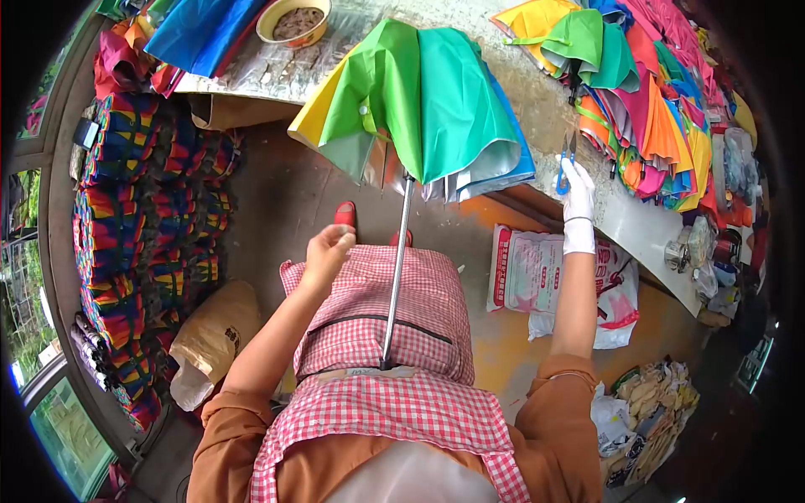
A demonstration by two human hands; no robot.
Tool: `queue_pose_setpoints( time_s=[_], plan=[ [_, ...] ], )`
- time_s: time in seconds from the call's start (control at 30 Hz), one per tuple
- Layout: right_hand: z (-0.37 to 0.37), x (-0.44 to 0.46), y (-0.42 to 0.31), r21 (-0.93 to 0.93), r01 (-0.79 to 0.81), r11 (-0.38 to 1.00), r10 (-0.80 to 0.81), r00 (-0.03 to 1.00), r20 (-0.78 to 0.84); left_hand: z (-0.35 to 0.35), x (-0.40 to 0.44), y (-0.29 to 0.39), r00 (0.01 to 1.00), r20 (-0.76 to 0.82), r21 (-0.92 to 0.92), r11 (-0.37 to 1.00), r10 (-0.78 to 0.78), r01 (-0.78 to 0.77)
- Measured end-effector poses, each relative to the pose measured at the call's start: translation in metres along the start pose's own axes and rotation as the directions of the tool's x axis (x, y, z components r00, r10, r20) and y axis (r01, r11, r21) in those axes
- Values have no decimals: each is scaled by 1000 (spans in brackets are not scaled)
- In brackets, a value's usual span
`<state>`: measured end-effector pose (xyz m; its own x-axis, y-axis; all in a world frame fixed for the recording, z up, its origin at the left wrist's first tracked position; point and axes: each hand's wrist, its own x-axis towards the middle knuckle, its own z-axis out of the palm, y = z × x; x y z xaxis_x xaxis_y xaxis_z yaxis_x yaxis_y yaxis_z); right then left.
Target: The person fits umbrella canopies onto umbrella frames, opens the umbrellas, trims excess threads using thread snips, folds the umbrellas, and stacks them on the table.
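A multicoloured umbrella (419, 101), partly folded, lies with its canopy over the table edge. Its metal shaft points down to my lap, the lower end resting against my checked apron (394, 402). Bare and left of the shaft, my left hand (329, 251) has its fingers curled together, apart from the umbrella; whether something small is between them cannot be made out. My right hand (579, 197), in a white glove, holds blue-handled scissors (563, 172) over the table's right part, blades pointing away from me.
Colourful umbrellas (650, 109) are piled on the table (537, 92) at the right. A bowl (293, 23) stands at the back left. Rainbow-coloured bundles (126, 243) are stacked at the left, beside a brown sack (220, 339). Printed bags (537, 272) lie under the table.
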<state>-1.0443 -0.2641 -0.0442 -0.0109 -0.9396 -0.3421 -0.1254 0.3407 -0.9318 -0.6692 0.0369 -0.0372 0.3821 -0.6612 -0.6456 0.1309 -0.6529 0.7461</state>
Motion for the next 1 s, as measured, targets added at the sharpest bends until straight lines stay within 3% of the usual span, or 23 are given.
queue_pose_setpoints(
  time_s=[0.03,0.1,0.17,0.23,0.27,0.3,0.33,0.37,0.4,0.43,0.47,0.5,0.53,0.57,0.63,0.67,0.7,0.77,0.8,0.83,0.9,0.93,1.0],
  plan=[
    [-3,11,2,-185,35,982,-37,999,-8,-7,8,2,979,-102,148,976,177,-161],
    [-7,41,10,-530,85,844,-110,994,-15,-25,11,46,784,-364,125,861,502,-493],
    [-4,44,9,-777,292,557,-455,891,8,-46,7,89,735,-481,61,855,477,-515],
    [12,12,-18,-919,352,177,-748,655,107,-66,0,111,698,-517,79,840,496,-538],
    [23,-21,-36,-854,443,274,-772,631,79,-75,-1,113,666,-543,48,810,512,-584],
    [37,-64,-50,-769,532,355,-794,606,53,-76,-10,122,622,-586,151,825,519,-545],
    [53,-106,-55,-692,545,473,-727,685,43,-76,-12,123,585,-585,229,806,562,-546],
    [71,-144,-42,-493,477,728,-532,846,33,-75,-13,123,548,-580,305,785,602,-539],
    [96,-179,-28,-125,406,905,-389,910,141,-67,-10,124,547,-563,328,775,620,-540],
    [121,-213,-34,165,15,986,-74,931,357,-54,-5,127,545,-542,354,762,640,-543],
    [141,-230,-27,417,-553,721,237,763,601,-40,3,134,529,-511,386,731,677,-563],
    [162,-232,-24,478,-812,334,199,557,806,-26,6,151,524,-476,427,707,706,-564],
    [171,-230,-26,532,-804,264,217,587,780,-23,17,164,523,-484,439,712,701,-548],
    [168,-225,-44,596,-699,394,61,668,742,-23,28,178,524,-490,452,717,697,-531],
    [149,-223,-76,539,-481,691,52,777,627,-39,64,196,740,-452,159,861,499,-484],
    [135,-221,-79,356,-256,898,-33,770,637,-50,84,193,845,-309,-61,877,437,-476],
    [128,-222,-92,239,-208,949,-9,737,676,-64,111,176,918,-180,-295,871,353,-393],
    [126,-218,-98,95,-87,992,-24,598,801,-36,96,198,947,115,-721,681,300,-128],
    [135,-208,-83,24,363,932,-247,584,773,-27,101,210,870,-12,-765,555,493,-326],
    [143,-197,-69,-111,723,681,-458,540,706,-21,95,237,806,-143,-759,459,575,-462],
    [141,-172,-103,-441,836,326,-426,547,721,-14,59,316,636,-391,-597,343,665,-726],
    [132,-162,-114,-549,823,144,-617,509,600,-14,29,359,500,-474,-492,253,725,-833],
    [98,-150,-126,-658,710,250,-657,624,423,-5,-33,424,191,-544,-329,2,817,-944]
  ],
)
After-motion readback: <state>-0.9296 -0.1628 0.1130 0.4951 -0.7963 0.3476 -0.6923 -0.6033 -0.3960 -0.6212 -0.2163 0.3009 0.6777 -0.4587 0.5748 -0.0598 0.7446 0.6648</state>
